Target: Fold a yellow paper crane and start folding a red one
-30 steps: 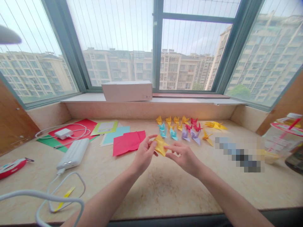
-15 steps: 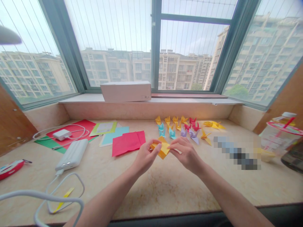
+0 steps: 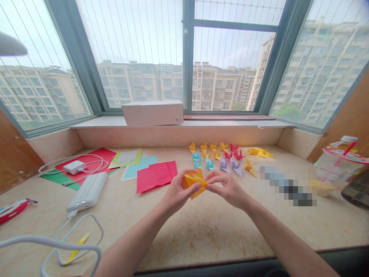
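Both of my hands hold a partly folded yellow-orange paper piece [image 3: 195, 181] just above the beige counter [image 3: 201, 227]. My left hand [image 3: 178, 192] pinches its left side between thumb and fingers. My right hand [image 3: 227, 187] pinches its right edge with the fingertips. Just beyond my hands stands a group of several small folded paper cranes [image 3: 221, 156] in yellow, red, blue and purple. A folded red paper sheet [image 3: 155, 175] lies left of my hands.
At the left lie coloured paper sheets [image 3: 86, 163], a white charger with cable [image 3: 75, 166], a white power bank [image 3: 88, 191] and a looping white cable [image 3: 72, 246]. A white box [image 3: 152, 112] sits on the window sill. A plastic drink cup [image 3: 338, 163] stands at the right.
My hands have lifted the yellow paper slightly and closed in on it; it now looks more bunched and folded than a second ago, when it lay flatter between my fingers.
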Available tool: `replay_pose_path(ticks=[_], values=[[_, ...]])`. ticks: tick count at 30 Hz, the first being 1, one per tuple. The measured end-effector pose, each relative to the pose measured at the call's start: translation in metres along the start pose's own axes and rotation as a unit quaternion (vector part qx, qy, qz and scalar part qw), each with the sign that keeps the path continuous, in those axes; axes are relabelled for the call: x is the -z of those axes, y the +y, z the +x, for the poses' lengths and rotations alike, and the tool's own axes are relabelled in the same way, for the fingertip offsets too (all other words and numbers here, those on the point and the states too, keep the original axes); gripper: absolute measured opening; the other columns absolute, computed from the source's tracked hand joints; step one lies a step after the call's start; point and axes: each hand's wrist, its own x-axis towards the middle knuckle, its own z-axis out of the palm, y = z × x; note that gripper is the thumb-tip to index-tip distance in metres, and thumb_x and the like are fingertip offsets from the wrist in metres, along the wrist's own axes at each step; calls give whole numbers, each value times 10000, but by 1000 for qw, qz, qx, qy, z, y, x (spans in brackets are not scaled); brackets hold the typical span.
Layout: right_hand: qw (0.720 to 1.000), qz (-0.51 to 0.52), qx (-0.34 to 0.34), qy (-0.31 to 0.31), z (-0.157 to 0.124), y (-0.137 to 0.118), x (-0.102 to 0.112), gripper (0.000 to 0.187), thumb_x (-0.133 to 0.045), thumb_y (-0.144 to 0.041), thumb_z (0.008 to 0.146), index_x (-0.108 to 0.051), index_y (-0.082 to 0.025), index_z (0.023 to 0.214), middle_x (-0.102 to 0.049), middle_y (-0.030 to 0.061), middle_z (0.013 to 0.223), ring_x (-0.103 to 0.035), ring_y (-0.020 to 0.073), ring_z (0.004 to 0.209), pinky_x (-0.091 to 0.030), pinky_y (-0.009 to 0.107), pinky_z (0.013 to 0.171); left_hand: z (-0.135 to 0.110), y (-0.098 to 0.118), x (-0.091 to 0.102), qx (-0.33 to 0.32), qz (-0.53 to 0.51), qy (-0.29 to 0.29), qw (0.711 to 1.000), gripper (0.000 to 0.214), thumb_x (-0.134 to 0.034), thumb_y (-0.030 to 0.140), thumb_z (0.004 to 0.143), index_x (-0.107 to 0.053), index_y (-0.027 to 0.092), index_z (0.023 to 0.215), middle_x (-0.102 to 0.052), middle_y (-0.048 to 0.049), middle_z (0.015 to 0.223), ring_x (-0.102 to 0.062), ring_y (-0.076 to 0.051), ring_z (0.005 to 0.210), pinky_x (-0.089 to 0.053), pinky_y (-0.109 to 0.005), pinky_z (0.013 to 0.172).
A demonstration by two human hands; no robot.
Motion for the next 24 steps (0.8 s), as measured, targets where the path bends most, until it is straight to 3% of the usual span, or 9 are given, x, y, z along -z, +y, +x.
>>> replay_pose_path(ticks=[4,10,12,15,19,24], values=[[1000,1,-1,-6,1,0,-1,210,-660,-384,870,-765,-208,826,-698,62,933,-649,198,899,-523,345,832,1,-1,-1,2,-36,-15,999,443,-763,346,765,-561,183,1124,-674,-56,944,-632,-169,839,-491,-260,744],[981,-120,30,150,-2,6,-16,153,-567,-311,922,-659,-189,922,-701,53,839,-636,184,737,-524,312,681,2,-9,-4,14,-10,4,1000,432,-725,259,774,-539,176,1156,-659,-40,907,-603,-134,750,-482,-238,667],[971,-178,52,153,-5,8,-20,111,-553,-265,918,-606,-190,982,-690,54,843,-631,187,718,-522,313,657,2,-10,-5,22,14,9,1000,423,-703,249,783,-540,179,1167,-648,-19,853,-577,-116,686,-465,-222,617],[959,-235,103,120,-7,8,-23,192,-567,-220,893,-561,-205,1084,-671,80,987,-633,189,746,-538,340,708,1,-8,-7,25,33,18,999,403,-695,245,784,-555,180,1157,-657,-22,859,-582,-121,689,-465,-226,624],[965,-201,120,118,-5,6,-24,156,-609,-285,892,-614,-215,1032,-639,102,1077,-638,198,838,-551,341,742,0,-6,-8,10,29,10,999,400,-703,237,778,-573,185,1153,-678,-61,1009,-623,-159,824,-484,-248,710],[979,-99,78,159,-1,4,-25,143,-638,-337,887,-658,-198,862,-678,77,962,-639,194,839,-539,300,690,-2,-10,-8,-9,20,-15,1000,362,-687,268,819,-566,205,1155,-675,-47,1008,-623,-162,863,-482,-241,743]])
